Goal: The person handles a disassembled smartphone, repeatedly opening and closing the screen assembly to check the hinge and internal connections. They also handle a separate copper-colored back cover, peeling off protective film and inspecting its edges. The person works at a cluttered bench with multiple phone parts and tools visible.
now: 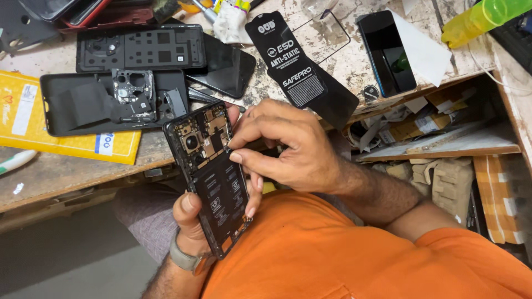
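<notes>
My left hand [191, 221], with a grey watch band [183, 259] on its wrist, cradles an opened black phone [213, 182] from underneath, its back removed so the camera modules, circuit board and black battery show. My right hand [288, 147] reaches in from the right. Its thumb and forefinger pinch at the phone's right edge, just below the circuit board. Whether a small part sits between those fingertips cannot be told. I wear an orange shirt [343, 254].
On the worn workbench [66, 171] lie a black back cover holding loose parts [83, 105], a black inner frame plate [141, 49], a dark phone [227, 66], a black anti-static pouch [299, 72], another phone [385, 52], a yellow packet [33, 111] and a yellow-green bottle [482, 16]. A cluttered shelf [438, 144] sits at right.
</notes>
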Tool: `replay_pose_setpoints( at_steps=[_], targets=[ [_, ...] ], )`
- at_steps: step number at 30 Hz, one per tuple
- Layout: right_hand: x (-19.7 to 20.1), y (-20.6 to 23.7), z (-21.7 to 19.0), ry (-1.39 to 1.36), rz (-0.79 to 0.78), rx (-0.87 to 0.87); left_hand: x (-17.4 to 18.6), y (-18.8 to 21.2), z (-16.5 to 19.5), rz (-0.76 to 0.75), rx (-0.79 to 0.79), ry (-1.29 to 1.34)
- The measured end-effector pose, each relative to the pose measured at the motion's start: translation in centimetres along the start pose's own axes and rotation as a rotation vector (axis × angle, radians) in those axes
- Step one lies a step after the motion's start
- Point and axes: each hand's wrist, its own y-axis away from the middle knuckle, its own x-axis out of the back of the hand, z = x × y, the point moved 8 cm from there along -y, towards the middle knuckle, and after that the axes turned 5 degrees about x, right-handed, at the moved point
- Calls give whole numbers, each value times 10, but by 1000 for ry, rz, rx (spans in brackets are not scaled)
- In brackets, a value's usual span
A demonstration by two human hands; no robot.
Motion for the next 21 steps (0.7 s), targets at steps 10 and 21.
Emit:
replay_pose_setpoints(
  at_steps=[10, 21],
  targets=[
    [-5, 2, 29, -115, -102, -104, 4, 0, -3, 22, 52, 6],
    [-9, 42, 13, -200, 58, -86, -9, -15, 56, -11, -326, 25]
  ],
)
